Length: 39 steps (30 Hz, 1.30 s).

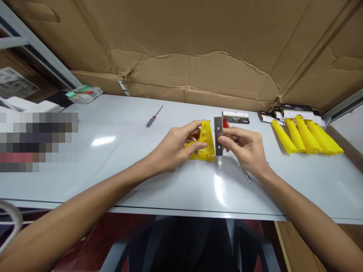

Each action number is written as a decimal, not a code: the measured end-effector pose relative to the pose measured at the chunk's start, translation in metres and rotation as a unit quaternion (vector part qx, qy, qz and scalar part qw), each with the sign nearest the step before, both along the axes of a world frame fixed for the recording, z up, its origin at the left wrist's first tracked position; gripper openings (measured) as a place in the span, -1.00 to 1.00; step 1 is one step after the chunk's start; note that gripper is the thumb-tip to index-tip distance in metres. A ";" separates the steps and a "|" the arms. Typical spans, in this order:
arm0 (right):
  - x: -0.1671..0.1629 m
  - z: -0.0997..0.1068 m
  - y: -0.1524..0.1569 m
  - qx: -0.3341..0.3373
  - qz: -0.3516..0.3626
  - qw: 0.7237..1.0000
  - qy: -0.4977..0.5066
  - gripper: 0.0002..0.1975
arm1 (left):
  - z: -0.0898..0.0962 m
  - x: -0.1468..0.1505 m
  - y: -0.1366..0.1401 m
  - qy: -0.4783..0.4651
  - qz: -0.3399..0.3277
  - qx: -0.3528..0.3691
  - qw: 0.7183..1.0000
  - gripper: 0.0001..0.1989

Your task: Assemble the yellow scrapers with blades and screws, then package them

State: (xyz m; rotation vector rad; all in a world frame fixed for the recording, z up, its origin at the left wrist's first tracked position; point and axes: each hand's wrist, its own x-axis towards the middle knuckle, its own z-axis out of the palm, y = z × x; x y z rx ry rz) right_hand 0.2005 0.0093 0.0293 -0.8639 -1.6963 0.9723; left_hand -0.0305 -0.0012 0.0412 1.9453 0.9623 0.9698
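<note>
My left hand [181, 145] is closed around a yellow plastic scraper body [208, 139], its thumb on the near side and its wide, holed edge turned to the right. Just right of that edge, a flat metal blade [218, 140] with two holes stands upright in the pinch of my right hand [245, 147]. A narrow gap seems to part blade and yellow edge. Something red and translucent [225, 122] shows behind the blade, by my right fingers. A metal shaft [247, 176] sticks out below the same hand; whether the two belong together is hidden.
A screwdriver [151, 120] with a grey and red handle lies at the back of the white table [127, 177]. Behind my right hand is a black-and-white card [236, 117]. Several yellow scrapers [307, 136] lie at right. A small box [85, 94] sits back left, before a cardboard wall [181, 34].
</note>
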 end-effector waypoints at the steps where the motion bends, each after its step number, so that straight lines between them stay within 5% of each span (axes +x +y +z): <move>1: -0.001 0.000 -0.001 0.013 -0.004 1.000 0.000 -0.77 | 0.000 0.000 0.000 -0.004 0.001 0.002 1.000 -0.51; 8: -0.009 -0.005 -0.007 0.131 -0.041 0.985 -0.101 -0.82 | 0.003 0.004 -0.004 0.016 0.010 0.033 0.999 -0.74; 18: -0.015 -0.005 -0.014 0.225 -0.038 0.960 -0.161 -0.83 | 0.004 0.009 -0.007 -0.017 0.059 0.018 0.998 -0.71; 24: -0.017 -0.010 -0.014 0.192 -0.035 0.967 -0.165 -0.79 | 0.010 0.010 -0.009 -0.040 0.097 -0.056 0.993 -0.60; 32: -0.016 -0.008 -0.012 0.144 -0.067 0.969 -0.189 -0.63 | 0.015 0.007 -0.006 -0.041 0.146 -0.049 0.987 -0.64; 39: -0.015 -0.020 -0.012 0.171 0.016 0.912 -0.373 -0.66 | 0.026 -0.019 0.013 -0.102 0.210 -0.037 0.972 -0.66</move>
